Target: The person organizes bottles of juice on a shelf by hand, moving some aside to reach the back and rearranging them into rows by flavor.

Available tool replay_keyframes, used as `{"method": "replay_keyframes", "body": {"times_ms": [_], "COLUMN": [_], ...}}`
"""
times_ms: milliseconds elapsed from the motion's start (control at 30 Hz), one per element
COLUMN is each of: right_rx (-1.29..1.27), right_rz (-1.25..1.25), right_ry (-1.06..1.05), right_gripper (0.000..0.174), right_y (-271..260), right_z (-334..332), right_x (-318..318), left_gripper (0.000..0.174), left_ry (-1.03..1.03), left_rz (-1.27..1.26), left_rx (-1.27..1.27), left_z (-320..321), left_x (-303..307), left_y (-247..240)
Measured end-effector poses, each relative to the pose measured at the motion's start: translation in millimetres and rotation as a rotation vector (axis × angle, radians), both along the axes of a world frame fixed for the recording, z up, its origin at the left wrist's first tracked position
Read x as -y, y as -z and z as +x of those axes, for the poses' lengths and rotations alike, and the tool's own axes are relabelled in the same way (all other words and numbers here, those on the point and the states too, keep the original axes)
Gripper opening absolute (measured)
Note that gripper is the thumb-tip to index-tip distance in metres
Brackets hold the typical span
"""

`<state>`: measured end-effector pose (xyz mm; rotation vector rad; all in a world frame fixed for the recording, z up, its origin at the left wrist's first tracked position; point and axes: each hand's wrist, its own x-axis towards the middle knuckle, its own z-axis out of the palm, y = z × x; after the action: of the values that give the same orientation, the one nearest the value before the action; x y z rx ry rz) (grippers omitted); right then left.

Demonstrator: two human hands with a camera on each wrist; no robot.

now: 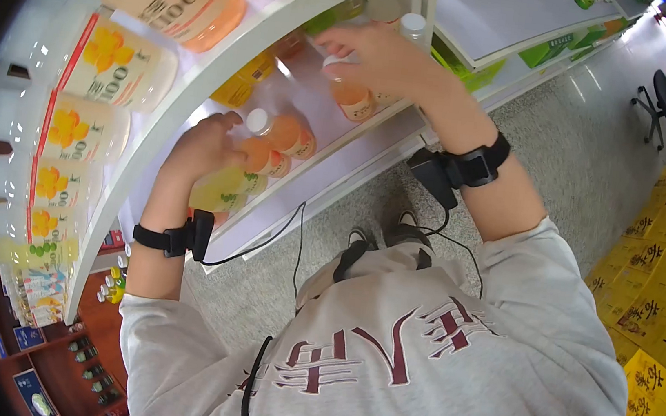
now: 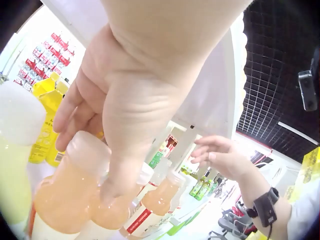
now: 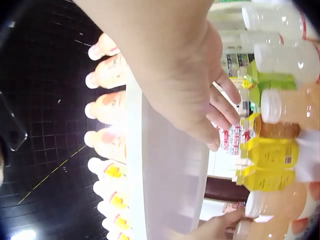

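My left hand [image 1: 207, 147] reaches in from the left at a row of bottles on the shelf. In the left wrist view its fingers curl behind the white cap of an orange juice bottle [image 2: 67, 200], with the thumb down along the bottle's near side. A second orange juice bottle [image 1: 295, 140] stands beside it. My right hand [image 1: 391, 60] hovers by the white cap of another orange juice bottle [image 1: 353, 101]. In the right wrist view, the right fingers [image 3: 223, 112] are spread loosely, holding nothing, a little apart from the nearest cap.
Yellow packs [image 3: 272, 152] stand deeper on the shelf. The curved edge of the upper shelf [image 1: 148, 97] passes over both hands, with several juice bottles [image 1: 115, 64] on top. A greenish-yellow bottle [image 1: 224, 187] stands near my left wrist. Yellow boxes [image 1: 654, 269] cover the floor at right.
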<state>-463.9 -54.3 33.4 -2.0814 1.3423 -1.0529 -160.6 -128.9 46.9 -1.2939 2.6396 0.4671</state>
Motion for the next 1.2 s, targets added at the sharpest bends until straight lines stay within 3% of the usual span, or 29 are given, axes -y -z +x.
{"method": "replay_keyframes", "body": {"times_ms": [100,200,333,400,500,567,633,733,900,1200], "right_rx": [-0.129,-0.277,-0.427,-0.598,-0.602,-0.613,-0.621,-0.626,-0.588,-0.545], "right_rz": [-0.013,0.028,-0.013,0.139,0.222,0.256,0.288,0.323,0.256,0.209], "right_ry": [0.254,0.214,0.220,0.223,0.164,0.158,0.146,0.134,0.169,0.117], "right_gripper": [0.038,0.041,0.045,0.048,0.049,0.049,0.049,0.047,0.036,0.038], "right_y": [5,8,16,12,10,10,13,20,35,25], "right_z": [-41,-59,-60,-58,-51,-47,-46,-43,-43,-34], "right_x": [-7,-3,14,22,30,32,34,42,49,43], "left_gripper": [0.055,0.054,0.059,0.058,0.053,0.050,0.044,0.043,0.042,0.044], "left_ry": [0.030,0.138,0.183,0.199,0.173,0.134,0.287,0.313,0.200,0.107], "left_rz": [-0.137,-0.228,-0.108,-0.141,-0.153,-0.134,-0.218,-0.216,-0.144,-0.087], "left_rx": [-0.173,-0.292,-0.395,-0.261,-0.041,0.052,0.007,-0.093,-0.030,0.018], "left_z": [-33,-82,-147,-167,-186,-189,-183,-175,-161,-133], "left_x": [6,2,6,11,7,5,6,11,5,1], "left_y": [-9,-10,7,12,10,9,13,15,3,-2]}}
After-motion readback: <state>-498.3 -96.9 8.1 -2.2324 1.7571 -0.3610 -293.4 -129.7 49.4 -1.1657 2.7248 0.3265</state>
